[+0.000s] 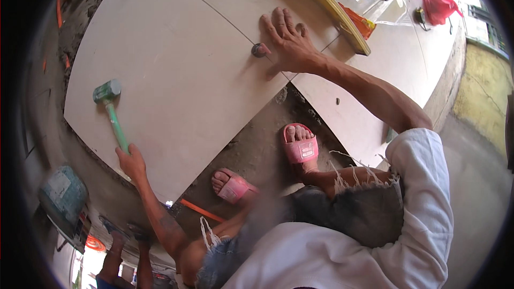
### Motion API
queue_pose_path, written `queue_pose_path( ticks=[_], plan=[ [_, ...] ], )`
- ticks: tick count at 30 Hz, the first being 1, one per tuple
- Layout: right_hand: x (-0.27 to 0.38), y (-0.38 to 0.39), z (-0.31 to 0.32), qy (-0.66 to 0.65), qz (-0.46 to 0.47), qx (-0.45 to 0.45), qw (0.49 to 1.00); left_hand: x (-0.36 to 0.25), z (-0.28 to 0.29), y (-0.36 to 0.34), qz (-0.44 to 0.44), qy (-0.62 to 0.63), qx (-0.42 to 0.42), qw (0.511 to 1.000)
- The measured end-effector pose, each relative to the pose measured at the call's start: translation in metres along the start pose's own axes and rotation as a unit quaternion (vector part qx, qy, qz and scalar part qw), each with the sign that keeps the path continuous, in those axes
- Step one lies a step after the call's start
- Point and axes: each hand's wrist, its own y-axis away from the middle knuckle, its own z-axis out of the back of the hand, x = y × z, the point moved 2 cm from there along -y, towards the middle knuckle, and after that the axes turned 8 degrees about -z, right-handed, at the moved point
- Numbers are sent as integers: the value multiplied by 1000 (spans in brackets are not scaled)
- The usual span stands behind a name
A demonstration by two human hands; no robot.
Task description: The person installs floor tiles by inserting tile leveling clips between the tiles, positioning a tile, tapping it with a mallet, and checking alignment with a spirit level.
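Green mallet: held low on the handle, left hand closed round, over the big pale tile. With right hand spread by the seam, thumb beside the dark round knob, best to tap softly, keep the head level, and stay far from those fingers.

Floor tiles are viewed from the wearer's head, steeply downward, at close range. Straight edges are bent by fisheye toward dark rim. Left hand, right hand and sandals are all framed.
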Motion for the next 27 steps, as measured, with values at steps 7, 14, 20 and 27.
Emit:
queue_pose_path(
  ticks=[7,14,20,27],
  plan=[
    [-7,-2,6,-17,9,1,1000,-19,7,28,-35,16,0,999],
    [-8,-5,5,-9,15,-14,1000,-12,3,74,-49,64,49,996],
    [-7,-4,5,6,-3,-9,1000,0,11,104,-38,75,39,996],
    [-5,-3,6,5,2,-6,1000,-13,59,143,-140,183,168,959]
  ],
)
